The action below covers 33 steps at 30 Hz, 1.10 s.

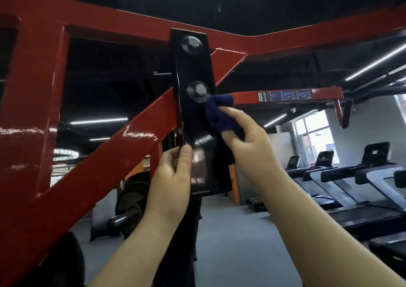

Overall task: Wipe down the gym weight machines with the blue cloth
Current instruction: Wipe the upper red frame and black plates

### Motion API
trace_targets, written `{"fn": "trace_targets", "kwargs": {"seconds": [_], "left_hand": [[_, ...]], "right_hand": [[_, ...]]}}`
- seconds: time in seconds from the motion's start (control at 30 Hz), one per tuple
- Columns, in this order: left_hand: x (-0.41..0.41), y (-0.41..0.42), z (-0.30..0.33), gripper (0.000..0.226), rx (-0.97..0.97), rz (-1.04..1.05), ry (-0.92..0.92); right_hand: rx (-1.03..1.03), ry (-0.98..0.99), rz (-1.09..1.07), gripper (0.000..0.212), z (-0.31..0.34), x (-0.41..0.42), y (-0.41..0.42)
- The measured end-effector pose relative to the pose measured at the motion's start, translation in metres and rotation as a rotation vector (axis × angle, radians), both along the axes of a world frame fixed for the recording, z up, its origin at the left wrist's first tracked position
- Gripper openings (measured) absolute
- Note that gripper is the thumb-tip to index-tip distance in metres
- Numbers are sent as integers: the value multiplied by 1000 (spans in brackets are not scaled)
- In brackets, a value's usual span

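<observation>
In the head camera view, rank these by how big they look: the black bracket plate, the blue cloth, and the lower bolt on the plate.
1. Black bracket plate, largest by far.
2. Blue cloth, though the right hand hides part of it.
3. Lower bolt, smallest.
All three sit at about the same depth, so nearness barely skews this.

Glossy red-painted metal on the machine frame [92,168], catching streaks of light. Shiny black metal on the bolted plate [197,115], smooth enough to mirror; duller grey on the bolt heads [198,90]. Soft, napped fabric, probably terry, in the blue cloth [219,113].
</observation>
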<state>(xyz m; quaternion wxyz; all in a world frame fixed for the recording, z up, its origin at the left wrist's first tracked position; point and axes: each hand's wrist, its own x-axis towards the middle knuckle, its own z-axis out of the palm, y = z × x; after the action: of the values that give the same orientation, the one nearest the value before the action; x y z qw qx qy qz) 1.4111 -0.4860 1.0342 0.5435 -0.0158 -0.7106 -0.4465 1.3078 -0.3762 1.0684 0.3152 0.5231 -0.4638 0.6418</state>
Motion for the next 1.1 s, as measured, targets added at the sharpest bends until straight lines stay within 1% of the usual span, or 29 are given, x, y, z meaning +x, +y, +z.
{"fn": "trace_targets", "kwargs": {"seconds": [0.07, 0.17, 0.23, 0.3, 0.37, 0.43, 0.5, 0.6, 0.7, 0.77, 0.8, 0.87, 0.97, 1.03, 1.1], "left_hand": [[-2, 2, -1, 27, 13, 30, 5], [-6, 7, -1, 27, 10, 130, 23], [-10, 10, -3, 31, -27, 240, 11], [-12, 13, -4, 36, -59, 322, -6], [-13, 16, -3, 30, -70, 364, -5], [-11, 21, -2, 29, -67, 374, 4], [-11, 23, -4, 34, -68, 350, -1], [-7, 24, -2, 38, -76, 343, -19], [-6, 26, -2, 37, -94, 361, -39], [-6, 32, -5, 32, -102, 404, -72], [-7, 35, -6, 36, -106, 429, -75], [-8, 40, -7, 53, -117, 477, -87], [-7, 48, -8, 61, -92, 546, -138], [-9, 54, -8, 58, -113, 638, -112], [-14, 59, -4, 57, -198, 837, -40]], "right_hand": [[30, -36, 104, 45, -9, 0, 0], [5, 10, 130, 47, -63, 2, 2], [9, 20, 133, 50, -77, -1, 4], [54, -2, 168, 48, -57, -7, 6], [86, 39, 163, 44, -18, -12, 4], [52, 24, 202, 43, 17, -13, 2], [35, -10, 288, 43, 24, -14, 0], [68, -12, 314, 45, -23, -12, 4], [81, -87, 464, 46, -70, -23, 6], [142, -169, 551, 45, -76, -36, 2], [174, -194, 564, 45, -75, -44, -3], [225, -197, 533, 44, -72, -57, -18], [287, -257, 536, 39, -75, -77, -44], [209, -245, 588, 42, -77, -77, -48], [90, -126, 672, 49, -77, -72, -44]]}}
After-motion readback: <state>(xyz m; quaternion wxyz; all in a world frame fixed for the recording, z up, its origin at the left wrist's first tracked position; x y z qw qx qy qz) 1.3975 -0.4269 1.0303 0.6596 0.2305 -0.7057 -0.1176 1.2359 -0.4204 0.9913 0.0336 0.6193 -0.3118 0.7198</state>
